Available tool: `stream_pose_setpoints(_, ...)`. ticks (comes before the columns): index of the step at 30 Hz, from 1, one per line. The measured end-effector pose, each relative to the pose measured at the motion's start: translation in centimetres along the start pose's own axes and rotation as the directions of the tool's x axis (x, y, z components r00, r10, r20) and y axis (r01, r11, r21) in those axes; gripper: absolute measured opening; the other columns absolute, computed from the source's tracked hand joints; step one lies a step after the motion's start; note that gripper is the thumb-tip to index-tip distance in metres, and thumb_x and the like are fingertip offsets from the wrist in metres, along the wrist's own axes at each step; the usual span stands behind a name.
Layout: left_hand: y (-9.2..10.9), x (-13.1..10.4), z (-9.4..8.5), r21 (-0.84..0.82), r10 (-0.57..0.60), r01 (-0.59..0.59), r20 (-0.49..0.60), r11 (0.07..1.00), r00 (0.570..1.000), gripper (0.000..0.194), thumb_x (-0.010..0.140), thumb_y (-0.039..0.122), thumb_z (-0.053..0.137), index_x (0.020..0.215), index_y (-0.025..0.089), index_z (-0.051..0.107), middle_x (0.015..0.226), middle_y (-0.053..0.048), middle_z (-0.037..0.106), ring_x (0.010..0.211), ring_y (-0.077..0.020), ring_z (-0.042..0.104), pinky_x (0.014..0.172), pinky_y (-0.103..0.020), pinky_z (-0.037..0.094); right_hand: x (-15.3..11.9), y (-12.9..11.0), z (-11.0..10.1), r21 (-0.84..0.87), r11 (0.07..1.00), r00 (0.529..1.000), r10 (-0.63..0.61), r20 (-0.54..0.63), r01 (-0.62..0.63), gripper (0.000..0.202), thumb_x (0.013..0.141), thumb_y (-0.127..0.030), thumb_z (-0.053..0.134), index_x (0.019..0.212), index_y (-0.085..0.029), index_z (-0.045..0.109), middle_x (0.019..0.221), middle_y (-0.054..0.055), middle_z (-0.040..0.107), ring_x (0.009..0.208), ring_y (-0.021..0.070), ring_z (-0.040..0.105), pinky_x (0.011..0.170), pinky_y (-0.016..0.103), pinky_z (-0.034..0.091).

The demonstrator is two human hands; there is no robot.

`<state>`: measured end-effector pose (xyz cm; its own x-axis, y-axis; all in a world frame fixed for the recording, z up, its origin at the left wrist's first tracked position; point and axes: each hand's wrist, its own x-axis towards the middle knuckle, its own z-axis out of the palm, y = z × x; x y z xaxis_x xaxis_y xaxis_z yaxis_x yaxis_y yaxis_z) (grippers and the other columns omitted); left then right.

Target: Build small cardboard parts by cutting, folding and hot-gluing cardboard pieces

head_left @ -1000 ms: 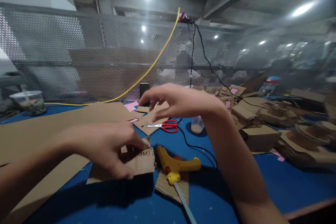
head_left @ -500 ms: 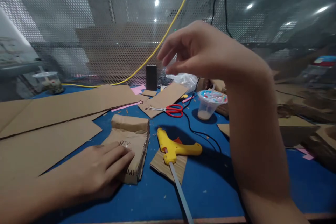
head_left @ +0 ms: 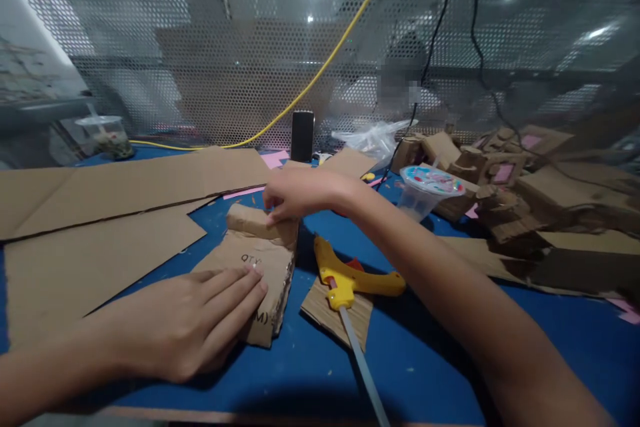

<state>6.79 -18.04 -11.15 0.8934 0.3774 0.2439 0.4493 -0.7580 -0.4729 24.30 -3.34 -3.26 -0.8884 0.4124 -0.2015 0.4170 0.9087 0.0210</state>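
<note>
My left hand (head_left: pixel 200 320) lies flat with its fingers stretched over a layered cardboard piece (head_left: pixel 265 287) printed with "QTY". At the far end of that piece is a rolled cardboard flap (head_left: pixel 250 219). My right hand (head_left: pixel 295 195) reaches across to this flap, its fingers bent down and pressed on the flap's right part; the far fingertips are hidden. A yellow glue gun (head_left: pixel 350 280) with a long glue stick rests on a small corrugated square (head_left: pixel 320 310), right of the cardboard piece.
Large cardboard sheets (head_left: pixel 100 260) cover the left side. A lidded plastic cup (head_left: pixel 425 190) stands behind my right forearm. A dark phone (head_left: pixel 303 136) stands upright near the mesh wall. Cardboard constructions (head_left: pixel 505 173) are piled at the right. A yellow cable (head_left: pixel 325 67) hangs across the back.
My right hand has come down and left from the air onto the rolled flap, covering the scissors mostly. My left hand stays on the cardboard. The view has shifted slightly.
</note>
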Motion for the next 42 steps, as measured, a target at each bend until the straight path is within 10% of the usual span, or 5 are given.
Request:
stream_pose_setpoints(19,0.1,0.6,1.0,-0.035,-0.034,0.03,-0.133,0.999,0.991,0.028,0.089,0.012,0.047,0.107,0.006,0.068,0.098,-0.017,0.076,0.088,-0.0244,0.072,0.069,-0.032,0.061,0.4,-1.0,0.0,0.097,0.991,0.995,0.094,0.025,-0.096,0.022,0.088,-0.025,0.064,0.101,-0.011,0.076,0.092,0.009,0.076,0.075,0.0162,0.063,0.058,0.025,0.037)
stream_pose_setpoints(29,0.2,-0.4,0.2,-0.039,0.023,-0.021,0.029,0.999,0.999,0.049,0.09,0.014,0.045,0.137,0.011,0.056,0.123,-0.018,0.069,0.113,-0.0295,0.067,0.092,-0.038,0.058,0.2,0.0,-0.2,0.095,0.995,0.995,0.016,0.101,-0.026,0.03,0.077,-0.025,0.076,0.103,-0.011,0.075,0.093,0.005,0.075,0.076,0.0147,0.06,0.058,0.024,0.035)
stream_pose_setpoints(42,2.5,0.4,0.5,0.04,0.003,-0.006,0.071,0.999,0.997,0.048,0.077,0.012,0.046,0.119,0.001,0.065,0.118,-0.025,0.069,0.103,-0.0362,0.071,0.081,-0.043,0.063,-0.2,-1.7,-0.1,0.085,0.982,0.985,0.167,0.041,-0.17,0.022,0.077,-0.027,0.074,0.093,-0.012,0.076,0.08,0.005,0.072,0.07,0.0162,0.059,0.055,0.027,0.034)
